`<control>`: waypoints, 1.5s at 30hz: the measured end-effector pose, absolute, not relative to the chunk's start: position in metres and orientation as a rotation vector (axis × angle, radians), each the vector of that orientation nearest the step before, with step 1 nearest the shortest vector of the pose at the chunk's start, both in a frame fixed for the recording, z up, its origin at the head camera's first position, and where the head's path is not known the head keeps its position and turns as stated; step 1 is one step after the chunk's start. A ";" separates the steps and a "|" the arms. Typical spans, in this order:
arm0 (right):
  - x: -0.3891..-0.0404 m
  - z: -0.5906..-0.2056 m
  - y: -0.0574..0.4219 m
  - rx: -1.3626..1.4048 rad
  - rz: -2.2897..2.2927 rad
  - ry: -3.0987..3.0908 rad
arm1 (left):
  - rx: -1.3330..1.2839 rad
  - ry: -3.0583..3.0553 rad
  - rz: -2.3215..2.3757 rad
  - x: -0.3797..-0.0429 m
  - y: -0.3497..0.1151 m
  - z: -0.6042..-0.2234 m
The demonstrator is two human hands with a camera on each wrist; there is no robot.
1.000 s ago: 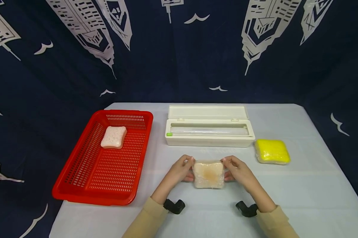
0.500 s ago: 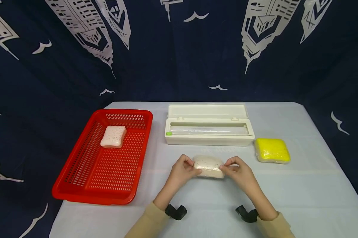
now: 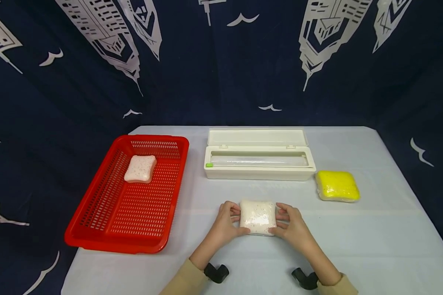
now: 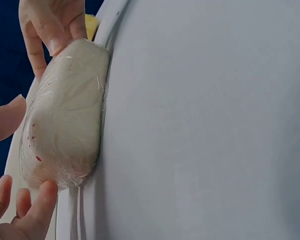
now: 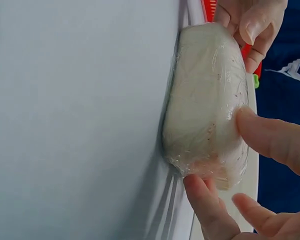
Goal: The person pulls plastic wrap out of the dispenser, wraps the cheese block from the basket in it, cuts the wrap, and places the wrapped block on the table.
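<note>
A toast-shaped white block (image 3: 258,216) with reddish specks, wrapped in clear film, lies flat on the table between both hands. The film looks creased and glossy at its ends in the left wrist view. My left hand (image 3: 224,226) is at its left side, with a fingertip (image 4: 46,192) at the end and the thumb just off the surface. At the opposite side, my right hand (image 3: 294,229) holds the near corner, its thumb (image 5: 250,125) on the film and a fingertip against the end.
Behind the hands stands a white film dispenser (image 3: 260,173), lid up, with a film roll inside. To the right is a wrapped yellow block (image 3: 338,185). A red slotted basket (image 3: 184,172) on the left contains another speckled toast-shaped block (image 3: 140,169).
The wrapped block has been turned over: its browned face was up earlier, then it was tipped, and now the white speckled face is up. Both hands have come lower, towards the person.
</note>
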State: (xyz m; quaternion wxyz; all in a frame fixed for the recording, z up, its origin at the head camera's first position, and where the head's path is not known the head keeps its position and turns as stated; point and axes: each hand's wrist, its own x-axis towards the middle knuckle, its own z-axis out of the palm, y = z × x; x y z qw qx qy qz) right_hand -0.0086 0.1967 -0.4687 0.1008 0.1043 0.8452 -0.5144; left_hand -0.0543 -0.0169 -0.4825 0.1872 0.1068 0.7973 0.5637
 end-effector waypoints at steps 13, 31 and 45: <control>-0.005 -0.467 0.194 0.121 -1.373 2.470 | 0.409 2.480 1.181 -0.038 -0.007 -0.493; -0.007 -0.460 0.189 0.112 -1.534 2.574 | 0.429 2.706 1.322 -0.037 -0.005 -0.482; -0.010 -0.475 0.189 0.101 -1.326 2.724 | 0.384 2.388 1.473 -0.053 -0.020 -0.487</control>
